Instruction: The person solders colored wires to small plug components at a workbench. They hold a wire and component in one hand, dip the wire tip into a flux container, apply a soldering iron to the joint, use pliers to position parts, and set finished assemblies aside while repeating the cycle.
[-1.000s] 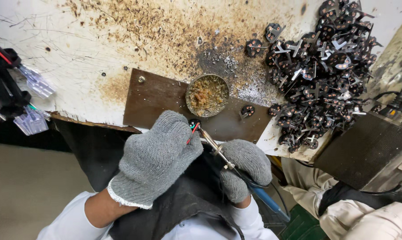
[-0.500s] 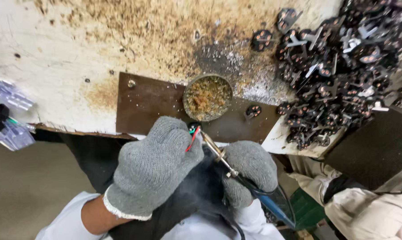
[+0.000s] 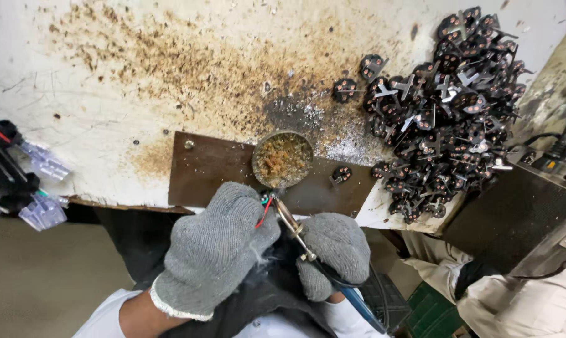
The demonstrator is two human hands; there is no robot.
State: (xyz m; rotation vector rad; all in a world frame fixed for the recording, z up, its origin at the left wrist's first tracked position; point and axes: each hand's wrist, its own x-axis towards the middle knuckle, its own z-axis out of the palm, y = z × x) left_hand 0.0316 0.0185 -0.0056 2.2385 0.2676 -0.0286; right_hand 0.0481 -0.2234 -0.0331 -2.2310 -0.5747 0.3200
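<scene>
My left hand [image 3: 217,247], in a grey knit glove, is closed around a small part with thin red and green wires [image 3: 263,209] sticking out near the thumb. My right hand [image 3: 334,250], also gloved, grips a soldering iron [image 3: 295,228] with a blue handle; its metal tip meets the wires just below a round tin of brownish flux [image 3: 283,158]. Both hands hover at the near edge of the stained white bench [image 3: 107,94].
A brown metal plate [image 3: 214,172] is screwed to the bench under the tin. A large heap of small black parts with metal tabs [image 3: 442,106] lies at the right. Clear plastic connectors [image 3: 41,188] sit at the left edge. A dark box [image 3: 514,213] stands at the right.
The view has shifted slightly; both hands stay together with the iron tip at the wires, just under the tin.
</scene>
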